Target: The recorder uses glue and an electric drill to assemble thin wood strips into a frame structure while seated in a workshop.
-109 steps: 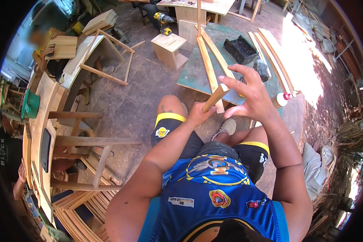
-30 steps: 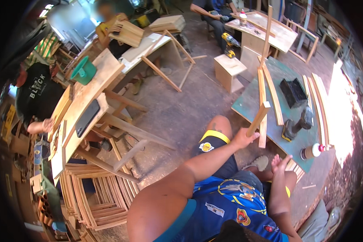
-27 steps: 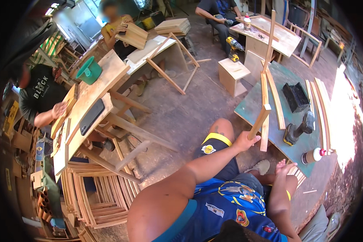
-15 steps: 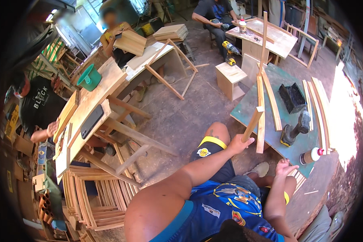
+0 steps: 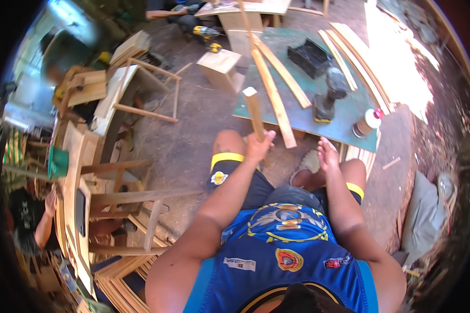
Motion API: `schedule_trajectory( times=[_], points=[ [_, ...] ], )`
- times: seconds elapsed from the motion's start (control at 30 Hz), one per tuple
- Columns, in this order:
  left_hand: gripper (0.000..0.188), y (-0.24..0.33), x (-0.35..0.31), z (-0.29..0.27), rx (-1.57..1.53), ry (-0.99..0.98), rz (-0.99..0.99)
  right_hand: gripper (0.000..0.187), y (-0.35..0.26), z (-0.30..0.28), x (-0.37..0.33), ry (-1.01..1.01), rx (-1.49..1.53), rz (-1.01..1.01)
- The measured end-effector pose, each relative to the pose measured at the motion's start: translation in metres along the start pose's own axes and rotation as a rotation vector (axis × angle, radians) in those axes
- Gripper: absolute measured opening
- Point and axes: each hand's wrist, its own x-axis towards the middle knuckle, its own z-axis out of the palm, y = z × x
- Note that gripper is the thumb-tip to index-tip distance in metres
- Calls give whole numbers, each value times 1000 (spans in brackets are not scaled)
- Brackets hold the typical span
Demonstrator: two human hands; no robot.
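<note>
My left hand (image 5: 259, 146) is wrapped around a short wooden strip (image 5: 255, 112), which stands up out of the fist with its pale cut end on top. My right hand (image 5: 327, 155) hangs at the near edge of the green-topped table (image 5: 303, 119), fingers curled together; whatever they may pinch is too small to make out. On that table stand a dark cordless drill (image 5: 327, 99), a white-and-brown glue bottle with a red cap (image 5: 367, 124) and a black open tray (image 5: 309, 58). Long wooden strips (image 5: 274, 99) lie just beyond my left hand, overhanging the table edge.
More long strips (image 5: 360, 65) lie along the table's right side. A small wooden box (image 5: 219, 68) with a yellow drill (image 5: 209, 37) stands beyond. At left are a workbench with a green bucket (image 5: 58, 161), wooden frames (image 5: 149, 94) and co-workers. Grey cloth (image 5: 425, 214) lies at right.
The view has swung right and down, so the table appears further left. My left hand still grips the strip, now more upright; my right hand's fingers have curled in more.
</note>
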Motion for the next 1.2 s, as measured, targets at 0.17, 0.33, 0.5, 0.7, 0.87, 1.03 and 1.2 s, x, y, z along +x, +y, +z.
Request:
schedule_trajectory(
  times=[0.17, 0.33, 0.5, 0.7, 0.87, 1.03, 1.2],
  points=[
    [32, 1, -2, -1, 40, -8, 76, 12, 5, 6, 1, 165, -267, -18],
    [31, 1, 1, -8, -5, -70, 84, 27, 16, 8, 8, 225, -401, -98],
    [31, 0, 4, -8, 5, -63, 76, 28, 14, 13, 7, 124, -434, -96],
    [28, -4, 5, -7, 1, -64, 68, 29, 13, 7, 5, 173, -381, -12],
    [23, -7, 3, -2, 113, 16, -56, 35, 20, -11, 16, 230, -382, 33],
    [27, 4, 3, 2, 54, -20, -43, 30, 20, -20, 25, 116, -353, 78],
    [36, 13, 3, 3, 92, -60, -31, 34, 20, -15, 26, 88, -291, 66]
  ],
)
